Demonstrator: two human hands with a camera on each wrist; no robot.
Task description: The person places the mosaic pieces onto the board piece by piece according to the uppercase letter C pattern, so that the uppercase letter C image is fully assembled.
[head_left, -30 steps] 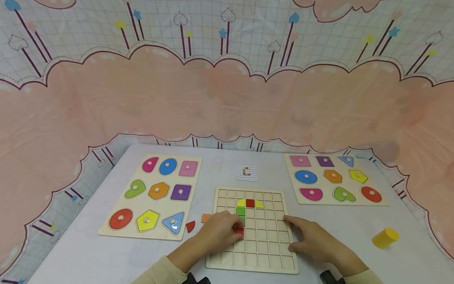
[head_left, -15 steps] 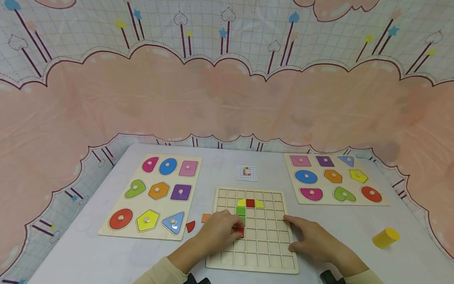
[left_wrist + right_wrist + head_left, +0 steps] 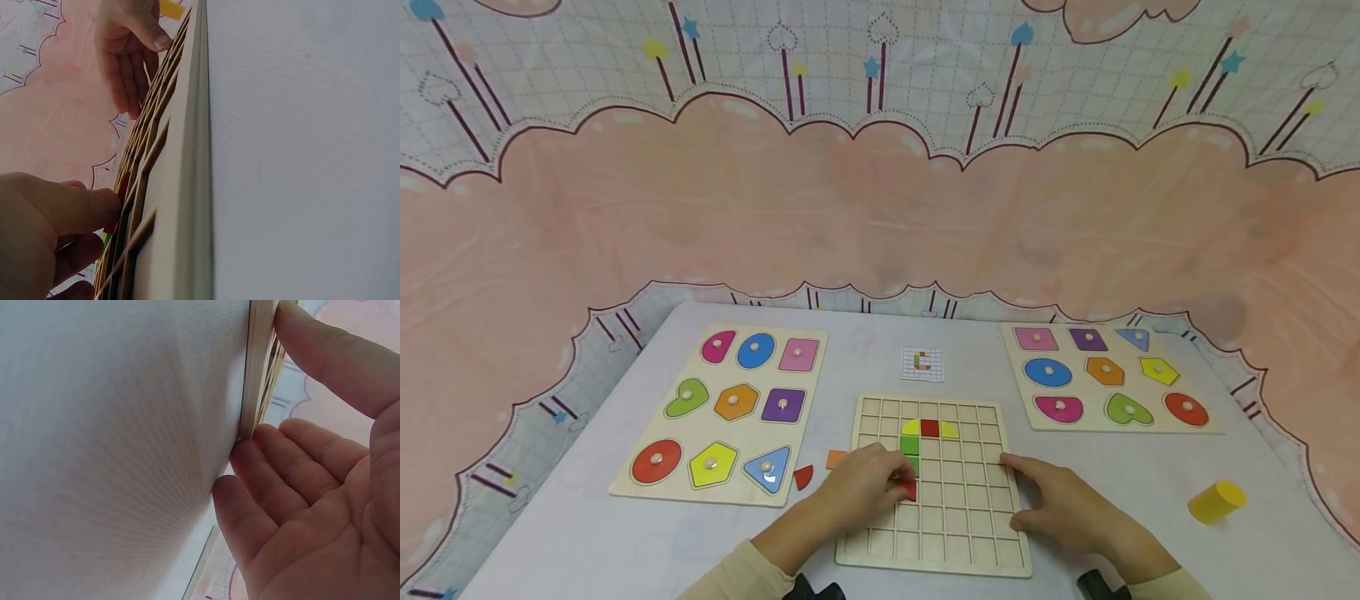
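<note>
A pink cloud-print backdrop rises behind the pale table (image 3: 625, 533), where the grid board (image 3: 958, 533) lies flat with its long axis running away from the person. The right hand (image 3: 1060, 508) rests at the board's right edge, fingers relaxed and fairly straight. The left hand (image 3: 865, 492) curls its fingertips on a red piece (image 3: 910, 490) in a left-centre cell, seemingly pinching it; which way it points is hidden.

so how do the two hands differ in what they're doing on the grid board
The left hand has its fingers curled over a red piece inside the grid board. The right hand holds no piece; its relaxed fingers steady the board's right edge, thumb on top. Both touch the same board.
</note>
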